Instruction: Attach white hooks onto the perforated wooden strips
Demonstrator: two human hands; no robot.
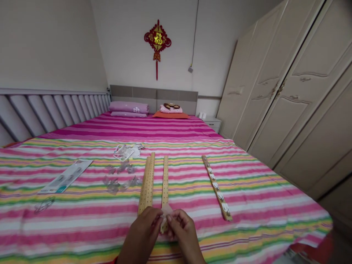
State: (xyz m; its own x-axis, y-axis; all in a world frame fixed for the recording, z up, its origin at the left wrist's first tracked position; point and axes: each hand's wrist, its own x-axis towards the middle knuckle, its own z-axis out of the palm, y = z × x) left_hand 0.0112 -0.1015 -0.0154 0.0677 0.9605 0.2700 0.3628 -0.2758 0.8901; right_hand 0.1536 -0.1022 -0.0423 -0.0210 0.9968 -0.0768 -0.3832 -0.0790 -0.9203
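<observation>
My left hand point(145, 229) and my right hand point(182, 226) meet near the bottom centre, thumbs and fingers pinched on a small clear plastic bag point(167, 209). What the bag contains is too small to make out. Beneath the fingers lies the near end of a thin wooden strip point(165, 176) with rows of small holes. Just left of it, more perforated wooden strips point(150, 179) lie close together. Off to the right, another wooden strip point(216, 186) carries a row of white and shiny metal pieces. Several small clear bags point(112, 185) with metal bits are scattered left of the strips.
Striped cloth point(104, 223) covers the bed. A long flat package point(67, 176) and a thin wire-like bundle point(44, 204) lie at left. Clear packets and cards point(128, 151) are heaped farther back. A rail point(55, 110) borders the left side; wardrobes point(288, 110) stand right.
</observation>
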